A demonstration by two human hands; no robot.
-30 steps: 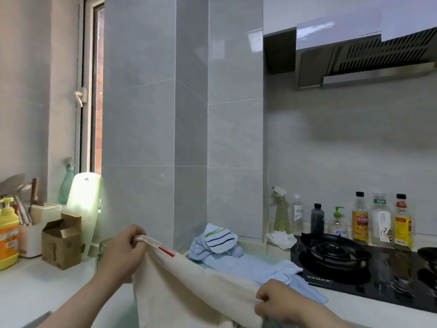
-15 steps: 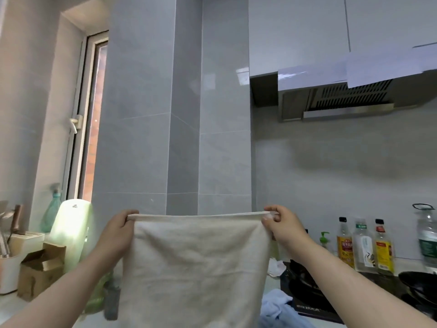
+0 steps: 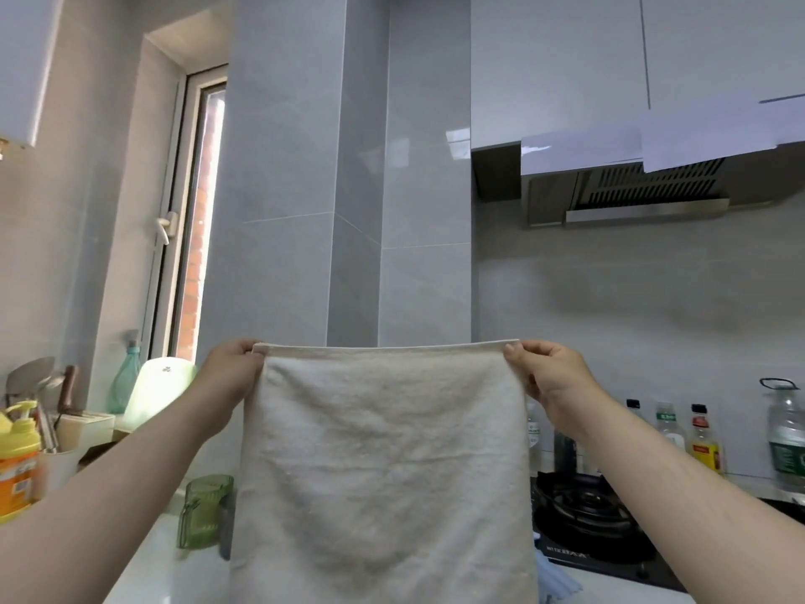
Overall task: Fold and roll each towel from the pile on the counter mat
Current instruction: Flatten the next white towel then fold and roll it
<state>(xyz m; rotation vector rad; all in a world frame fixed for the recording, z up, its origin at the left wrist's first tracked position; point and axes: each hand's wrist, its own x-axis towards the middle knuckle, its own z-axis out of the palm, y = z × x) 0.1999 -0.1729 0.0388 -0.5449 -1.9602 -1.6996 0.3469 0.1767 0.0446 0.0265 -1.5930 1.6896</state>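
A cream white towel (image 3: 383, 468) hangs spread flat in front of me, its top edge level and taut. My left hand (image 3: 228, 372) pinches the top left corner. My right hand (image 3: 551, 379) pinches the top right corner. The towel's lower part runs out of the bottom of the frame and hides the counter mat and most of the pile. A bit of blue towel (image 3: 557, 581) shows at its lower right edge.
A green ribbed cup (image 3: 202, 510) stands on the counter at left, near a yellow soap bottle (image 3: 17, 459) and a utensil holder (image 3: 82, 429). A black gas stove (image 3: 596, 520) lies to the right, with several bottles (image 3: 701, 442) along the wall behind it.
Both hands have lifted the towel from low over the counter up to chest height and pulled its top edge straight. The view has tilted upward.
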